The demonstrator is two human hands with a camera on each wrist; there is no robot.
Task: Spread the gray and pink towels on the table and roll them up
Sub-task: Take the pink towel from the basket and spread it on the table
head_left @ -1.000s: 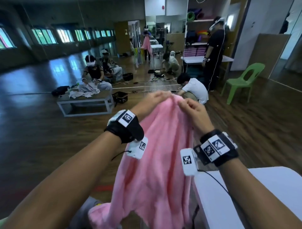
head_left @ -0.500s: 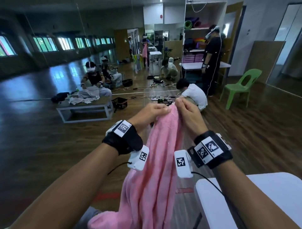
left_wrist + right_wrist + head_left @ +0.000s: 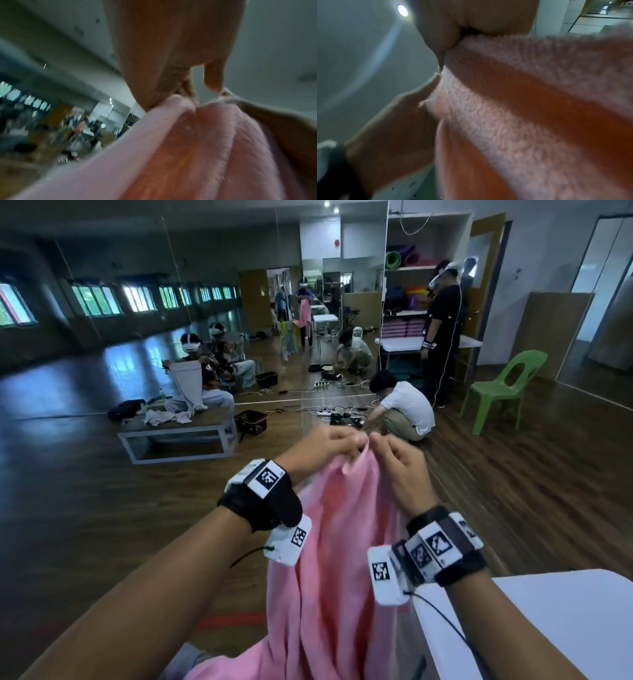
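The pink towel (image 3: 339, 559) hangs in the air in front of me, bunched into long folds down to the bottom of the head view. My left hand (image 3: 337, 441) pinches its top edge from the left. My right hand (image 3: 394, 450) pinches the same edge right beside it, fingertips almost touching. The left wrist view shows the left fingers closed on the pink towel (image 3: 197, 148). In the right wrist view the fluffy pink towel (image 3: 530, 108) fills the frame under my right thumb. The white table (image 3: 548, 621) lies at the lower right. No gray towel shows.
A low grey bench (image 3: 178, 433) with a seated person stands left ahead. Someone crouches (image 3: 404, 409) among cables just beyond my hands. A green chair (image 3: 503, 388) is at the right, and a standing person (image 3: 442, 330) by a far table.
Both hands have come close together along the towel's top edge, and the towel now hangs narrower and more bunched than a second ago.
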